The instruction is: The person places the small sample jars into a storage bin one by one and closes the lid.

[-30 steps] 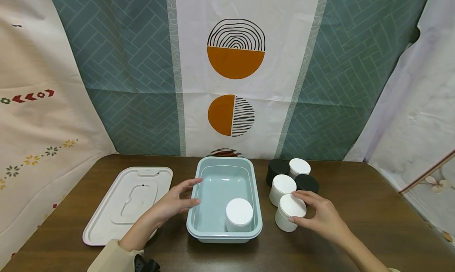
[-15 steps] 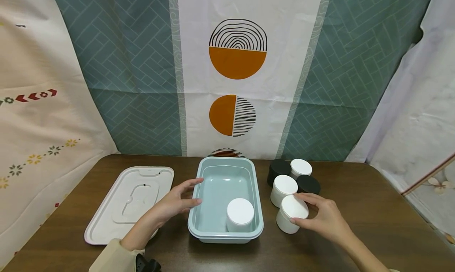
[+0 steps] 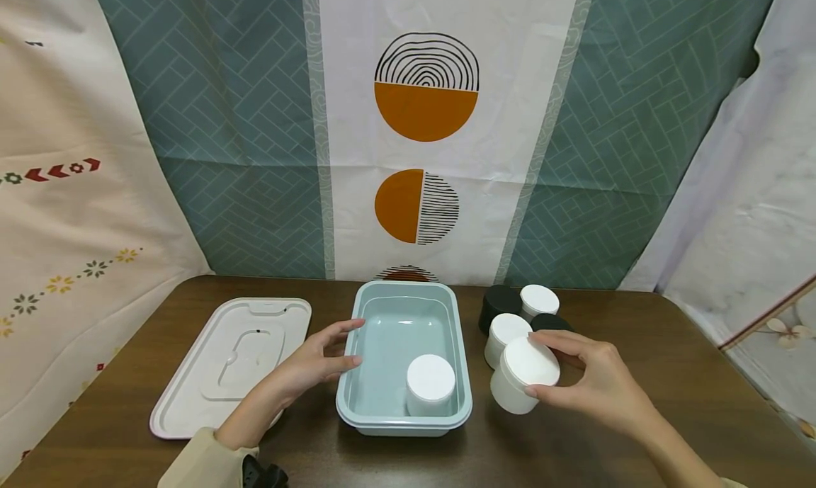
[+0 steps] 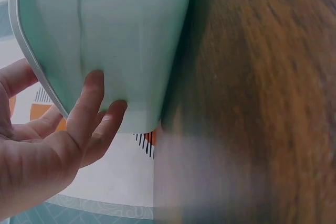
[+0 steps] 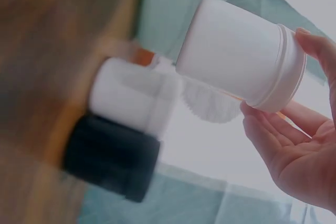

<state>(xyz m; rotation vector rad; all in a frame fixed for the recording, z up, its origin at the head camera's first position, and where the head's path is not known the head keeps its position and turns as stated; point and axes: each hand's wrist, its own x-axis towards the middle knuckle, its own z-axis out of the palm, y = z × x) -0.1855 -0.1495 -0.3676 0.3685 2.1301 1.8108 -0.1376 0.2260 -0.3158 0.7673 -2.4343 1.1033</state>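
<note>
My right hand (image 3: 596, 382) pinches the lid edge of a white screw-top jar (image 3: 523, 375) between thumb and fingers. That jar is tilted and raised off the tabletop in the right wrist view, its base pointing away from the palm. At the centre stands a pale blue-green plastic tub (image 3: 379, 382), and a second white jar (image 3: 430, 389) sits upright in its near right corner. My left hand (image 3: 312, 360) holds the tub's left rim, with thumb and index finger over the edge. Two other fingertips (image 4: 94, 80) press against the outer wall in the left wrist view.
A white lid (image 3: 223, 396) with a moulded handle lies left of the tub, partly behind my left forearm. Right of the tub, another white jar (image 3: 506, 332), a black jar (image 3: 499, 307), a farther white jar (image 3: 539, 300) and a black-lidded jar (image 3: 550, 323) stand clustered.
My right hand has lifted the white jar off the table and tipped it, so it now covers more of the black-lidded jar. The left hand stays on the tub.
</note>
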